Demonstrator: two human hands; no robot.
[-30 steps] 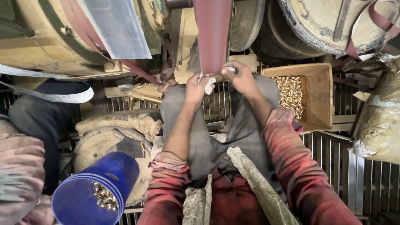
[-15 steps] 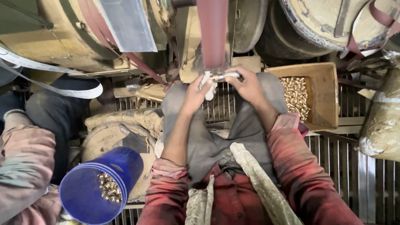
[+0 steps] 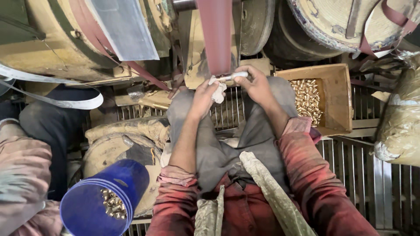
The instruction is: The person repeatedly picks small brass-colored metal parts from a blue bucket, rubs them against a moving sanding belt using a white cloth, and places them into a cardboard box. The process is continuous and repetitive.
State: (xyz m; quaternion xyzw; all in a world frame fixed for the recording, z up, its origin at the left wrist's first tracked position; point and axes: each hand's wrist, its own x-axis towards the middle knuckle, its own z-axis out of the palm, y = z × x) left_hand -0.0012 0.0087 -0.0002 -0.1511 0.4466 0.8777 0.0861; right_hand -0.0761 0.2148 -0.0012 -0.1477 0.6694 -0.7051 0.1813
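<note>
Far left: another person's sleeve (image 3: 22, 175) and dark trouser leg (image 3: 57, 131), seated beside me. Not my hands.

Low left: blue bucket (image 3: 103, 201), tilted toward the camera, a small heap of brass parts (image 3: 113, 203) at the bottom. Behind it a dusty padded mound (image 3: 120, 146).

Upper left: big grimy drum (image 3: 52, 39) with a grey metal sheet (image 3: 124, 26) leaning across it, white strap (image 3: 57, 102) curving below.

Centre: reddish sanding belt (image 3: 216, 35) runs straight down to where my hands meet. My left hand (image 3: 203, 98) has its grip closed on a white rag (image 3: 218, 92) wrapped at the left end of a thin metal rod (image 3: 232, 77). The rod lies crosswise, just under the belt's lower edge; contact with the belt I cannot tell. My right hand (image 3: 258, 85) has its grip clamped on the rod's right end, fingers curled over it. So 2 hands, 1 rod, held above my knees in grey trousers (image 3: 227, 148). Floor under me is a metal grate (image 3: 372, 175).

Right: wooden tray (image 3: 339, 94) just beside my right wrist, a pile of brass pieces (image 3: 306, 100) in its left half.

Far right: plastic-wrapped bundle (image 3: 402, 122), partly out of frame.
</note>
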